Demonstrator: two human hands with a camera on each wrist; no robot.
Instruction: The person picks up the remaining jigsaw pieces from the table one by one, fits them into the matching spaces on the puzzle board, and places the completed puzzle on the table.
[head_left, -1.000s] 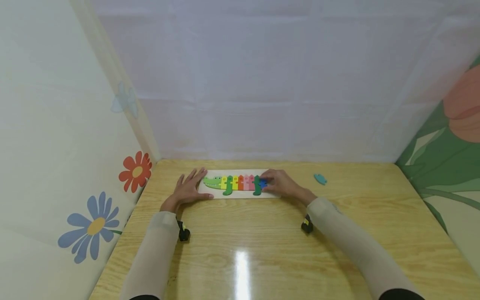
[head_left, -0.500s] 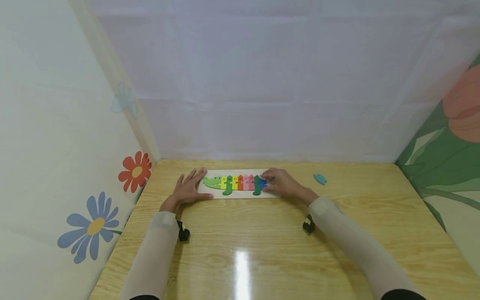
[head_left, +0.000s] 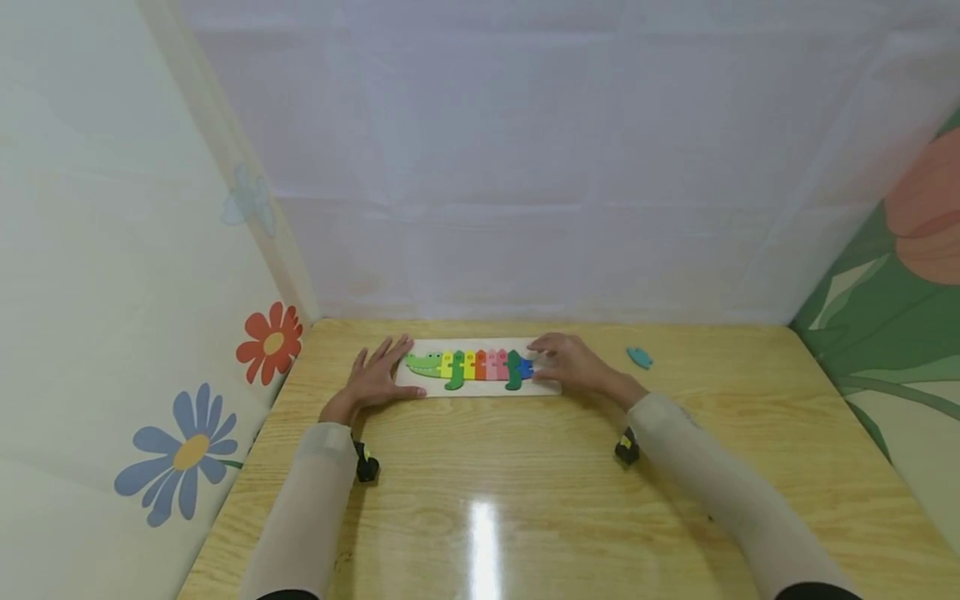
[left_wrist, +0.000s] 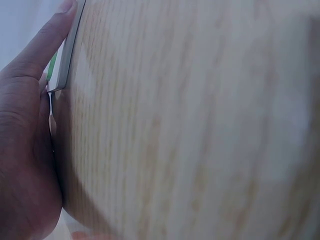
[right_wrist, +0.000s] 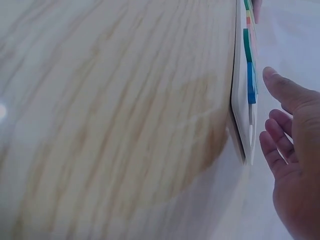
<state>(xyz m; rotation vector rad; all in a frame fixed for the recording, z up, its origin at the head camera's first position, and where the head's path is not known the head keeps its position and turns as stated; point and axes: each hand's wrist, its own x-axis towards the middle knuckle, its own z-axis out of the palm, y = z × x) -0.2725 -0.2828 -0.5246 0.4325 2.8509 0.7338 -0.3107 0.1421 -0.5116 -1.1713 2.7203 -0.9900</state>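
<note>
A white puzzle board (head_left: 480, 391) lies at the back of the table, bearing a crocodile of colourful interlocking pieces. My left hand (head_left: 375, 383) rests with spread fingers at its left end, the thumb along the front edge near the crocodile's green head (head_left: 424, 365). At the other end, my right hand (head_left: 579, 365) hovers over the board's right part. Its thumb and fingers are apart, with nothing between them. Just left of the fingertips sits the blue puzzle piece (head_left: 527, 368), beside the dark green leg piece (head_left: 513, 372). In the right wrist view the blue piece (right_wrist: 251, 82) stands slightly proud of the board.
A loose teal puzzle piece (head_left: 640, 358) lies on the wooden table (head_left: 480, 467) to the right of my right hand. A white cloth wall (head_left: 480, 208) rises behind the table. Printed flower panels flank both sides, one with a red flower (head_left: 272, 342).
My right hand has let go of the blue puzzle piece and drawn back a little to the right, its fingers parting. The left hand has stayed in place.
</note>
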